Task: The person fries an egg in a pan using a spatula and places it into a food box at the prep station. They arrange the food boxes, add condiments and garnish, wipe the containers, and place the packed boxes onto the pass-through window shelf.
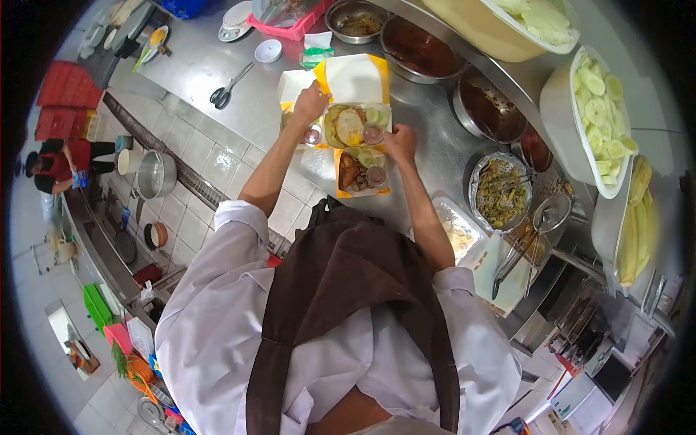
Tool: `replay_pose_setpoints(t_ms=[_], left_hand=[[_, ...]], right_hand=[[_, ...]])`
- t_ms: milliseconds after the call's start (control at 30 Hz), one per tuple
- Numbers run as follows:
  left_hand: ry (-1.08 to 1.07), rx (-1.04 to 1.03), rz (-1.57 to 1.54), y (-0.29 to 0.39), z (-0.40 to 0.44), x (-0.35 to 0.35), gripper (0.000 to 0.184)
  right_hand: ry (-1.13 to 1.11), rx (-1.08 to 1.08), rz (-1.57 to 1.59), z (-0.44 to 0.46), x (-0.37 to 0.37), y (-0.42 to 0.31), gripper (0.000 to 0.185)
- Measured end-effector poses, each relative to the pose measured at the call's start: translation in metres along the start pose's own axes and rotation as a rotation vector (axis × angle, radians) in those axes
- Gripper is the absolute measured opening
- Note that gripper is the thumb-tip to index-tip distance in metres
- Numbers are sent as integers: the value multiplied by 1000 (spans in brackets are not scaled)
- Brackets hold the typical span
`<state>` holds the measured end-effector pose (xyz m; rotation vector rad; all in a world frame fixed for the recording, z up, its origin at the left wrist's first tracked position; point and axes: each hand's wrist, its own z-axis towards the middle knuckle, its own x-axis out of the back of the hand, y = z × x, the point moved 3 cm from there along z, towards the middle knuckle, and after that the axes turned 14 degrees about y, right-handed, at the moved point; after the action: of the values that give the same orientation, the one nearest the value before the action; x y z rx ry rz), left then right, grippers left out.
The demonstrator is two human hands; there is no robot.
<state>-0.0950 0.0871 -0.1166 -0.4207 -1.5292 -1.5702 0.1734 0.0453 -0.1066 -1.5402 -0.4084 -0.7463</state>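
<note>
Three yellow-and-white cardboard takeaway boxes stand open on the steel counter. The middle takeaway box (353, 78) has its lid up and holds food topped with a fried egg (350, 125), cucumber slices and a small lidded cup of sauce (373, 133). My left hand (310, 105) is closed on its left edge, beside the left takeaway box (293, 85). At its right edge, my right hand (401, 145) has curled fingers against the wall near the sauce cup. Nearer my body is the front takeaway box (338, 174), with browned meat, cucumber and another sauce cup.
Scissors (230, 87) and a small white bowl (268, 51) lie left on the counter. Bowls of red sauce (420, 47) and a foil-lined bowl (500, 190) line the right. Tubs of sliced cucumber (598, 119) sit on the shelf. A co-worker (61, 165) stands far left.
</note>
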Motion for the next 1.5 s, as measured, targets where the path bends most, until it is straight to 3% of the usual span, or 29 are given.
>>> replay_pose_setpoints(t_ms=[200, 300, 400, 733, 967, 1033, 1367, 1500], left_hand=[[-89, 4, 141, -2, -4, 12, 54], [5, -19, 65, -8, -4, 14, 46], [36, 7, 46, -11, -4, 13, 41], [16, 95, 48, 6, -18, 29, 38], [-5, 174, 63, 6, -18, 35, 38], [-9, 199, 72, 5, -19, 35, 38], [38, 121, 17, -8, -20, 38, 39], [-1, 169, 126, 3, -18, 43, 40]], right_hand=[[37, -124, 106, -21, -18, 3, 22], [82, -109, 378, -35, -23, -8, 32], [254, -12, 376, -46, -32, -11, 30], [55, -102, 761, -42, -40, 9, 36], [6, -80, 640, -47, -32, -15, 46], [-89, -256, 651, -45, -35, -12, 47], [-72, -313, 842, -41, -62, 2, 50], [75, -359, 1007, -50, -65, 0, 45]])
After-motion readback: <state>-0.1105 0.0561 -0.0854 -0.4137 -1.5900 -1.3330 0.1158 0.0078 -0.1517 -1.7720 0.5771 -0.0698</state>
